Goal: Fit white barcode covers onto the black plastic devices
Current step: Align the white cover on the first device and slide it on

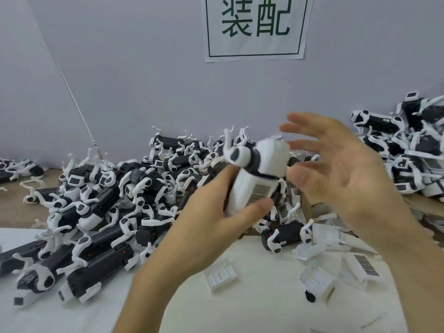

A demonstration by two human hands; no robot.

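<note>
**Covered device held up off the bench**

A black device with its white barcode cover is gripped in the left hand, with the thumb laid on the cover. The right hand is spread loose just beside it, with nothing held. Loose covers are scattered on the bench below the fingers.

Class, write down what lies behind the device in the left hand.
A pile of black devices against the grey wall; the held device covers the pile's middle there.
</note>
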